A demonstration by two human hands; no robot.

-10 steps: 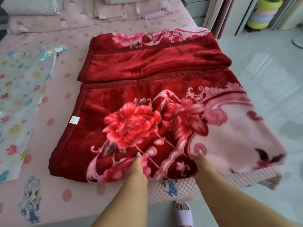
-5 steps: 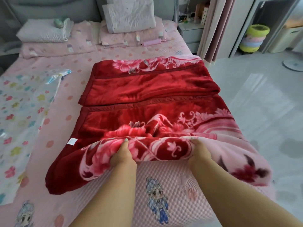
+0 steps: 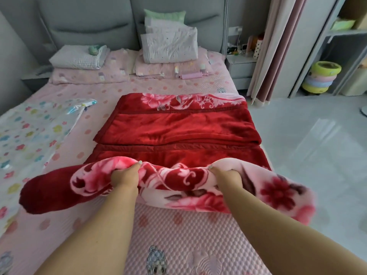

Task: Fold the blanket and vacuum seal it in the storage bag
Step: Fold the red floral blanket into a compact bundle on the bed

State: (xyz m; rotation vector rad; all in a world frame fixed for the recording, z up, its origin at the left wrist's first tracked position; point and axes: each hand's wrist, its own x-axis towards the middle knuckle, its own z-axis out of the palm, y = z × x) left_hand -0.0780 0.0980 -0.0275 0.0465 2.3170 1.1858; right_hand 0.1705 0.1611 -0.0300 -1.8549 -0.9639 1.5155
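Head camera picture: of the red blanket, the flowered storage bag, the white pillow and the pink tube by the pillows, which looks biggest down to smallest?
1. Red blanket, held up at its near edge.
2. Flowered storage bag, partly cut off at the left.
3. White pillow, though it lies farther away.
4. Pink tube, clearly smallest.

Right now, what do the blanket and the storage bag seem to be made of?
Blanket: thick plush fleece, probably synthetic; its deep pile shows a soft sheen and bulges where each hand grips it. Storage bag: thin clear plastic film with printed flowers, glossy and wrinkled near its far corner.
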